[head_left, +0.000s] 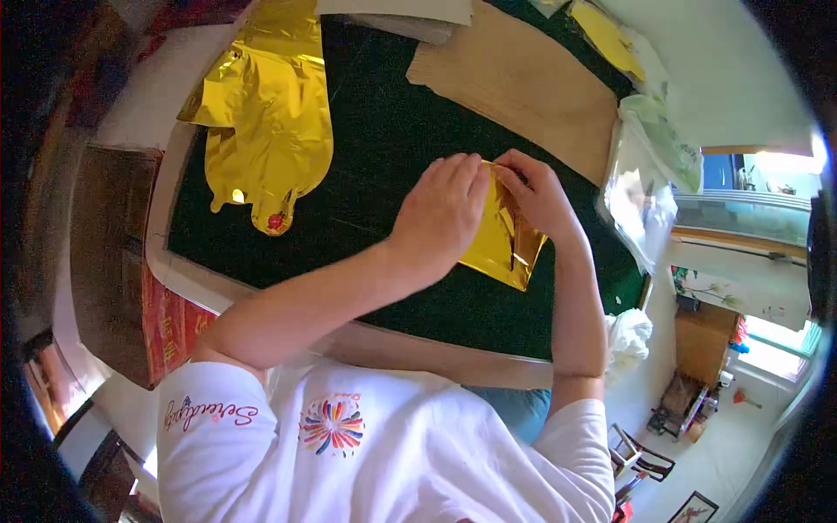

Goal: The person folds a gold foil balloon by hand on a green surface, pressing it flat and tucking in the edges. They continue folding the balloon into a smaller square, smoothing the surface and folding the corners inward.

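A piece of folded gold foil (490,247) lies on the dark green table mat under my hands. My left hand (446,202) covers its left side, with the fingers bent over the upper edge and closed on it. At the upper right edge, my right hand (534,190) has its thumb and fingers closed on the foil; the fingertips are partly hidden. Further left, a flat, uninflated gold foil balloon (272,122) is spread out, with rounded lobes and a red mark on its lower tab. Neither hand touches this balloon.
Brown cardboard (523,74) lies along the far side of the mat (375,131). Clear plastic bags (641,192) hang over the right edge, with a white crumpled bag (628,338) below. A yellow piece (608,39) is at the far right corner. A red box (170,327) stands at the left.
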### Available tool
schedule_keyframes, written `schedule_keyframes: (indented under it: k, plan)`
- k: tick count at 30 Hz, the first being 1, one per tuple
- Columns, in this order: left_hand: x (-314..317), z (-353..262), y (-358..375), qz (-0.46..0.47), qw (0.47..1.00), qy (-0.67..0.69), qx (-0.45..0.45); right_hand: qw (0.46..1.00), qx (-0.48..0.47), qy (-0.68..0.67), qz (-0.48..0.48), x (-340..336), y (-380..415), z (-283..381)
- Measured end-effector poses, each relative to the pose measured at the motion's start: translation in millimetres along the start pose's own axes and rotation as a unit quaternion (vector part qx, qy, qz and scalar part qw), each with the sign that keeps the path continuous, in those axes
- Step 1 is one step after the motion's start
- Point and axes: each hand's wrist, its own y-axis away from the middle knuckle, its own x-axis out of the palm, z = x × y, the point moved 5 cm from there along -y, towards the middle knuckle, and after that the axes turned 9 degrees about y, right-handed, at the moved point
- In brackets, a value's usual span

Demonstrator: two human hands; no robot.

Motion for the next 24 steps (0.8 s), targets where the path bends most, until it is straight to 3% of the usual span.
schedule_keyframes:
  k: [5,8,14,17,20,24]
  plan:
    - [29.1,-12.2,34.4,0.133,0.983,-0.12,0.045,0.999,0.048,-0.014,0.011,-1.4,-1.4,1.5]
    - [32.1,-14.9,32.1,0.195,0.965,-0.173,0.022,0.997,-0.037,0.061,0.009,-4.1,-7.6,4.7]
    - [38.4,-12.0,38.0,0.166,0.971,-0.17,0.026,0.995,-0.068,0.072,0.014,-3.6,-29.6,5.1]
    - [38.8,-12.3,39.7,0.101,0.977,-0.181,0.05,0.994,-0.008,0.08,0.07,-1.3,-31.4,8.0]
    - [37.1,-13.3,38.3,0.128,0.973,-0.184,0.044,0.994,0.007,0.048,0.098,2.1,-29.5,9.9]
    - [36.7,-13.2,39.2,0.131,0.971,-0.194,0.048,0.996,-0.021,0.057,0.064,6.5,-27.7,11.1]
